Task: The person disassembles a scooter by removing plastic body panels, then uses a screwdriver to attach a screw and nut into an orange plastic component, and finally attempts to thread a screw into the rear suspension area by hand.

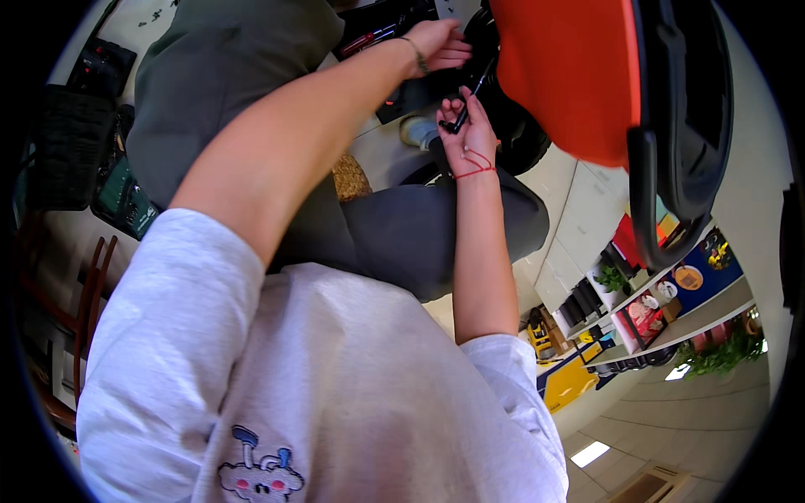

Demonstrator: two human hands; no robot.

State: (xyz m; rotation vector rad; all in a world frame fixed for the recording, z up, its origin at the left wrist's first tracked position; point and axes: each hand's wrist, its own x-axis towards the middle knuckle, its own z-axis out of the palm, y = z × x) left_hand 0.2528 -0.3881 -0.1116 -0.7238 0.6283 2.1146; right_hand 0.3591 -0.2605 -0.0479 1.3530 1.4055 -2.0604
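My right hand [467, 138], palm up with a red string round the wrist, is closed on a slim screwdriver [458, 123]. Its dark handle lies across the fingers and its thin shaft points up toward dark parts. Just above and left is my left hand [438, 49], a dark band at its wrist. Its fingers reach loosely to the right beside the black parts, and I see nothing held in them. To the right of both hands stands a large orange-red panel [566, 75] with a black frame [683, 109] and a looped black bar, like part of a chair.
Red-handled tools [367, 40] lie beyond my left forearm. A green tool case [124, 197] and a black case [71, 147] sit at the left, near brown chair legs [90, 310]. Shelves [671, 335] with boxes and plants stand at the right.
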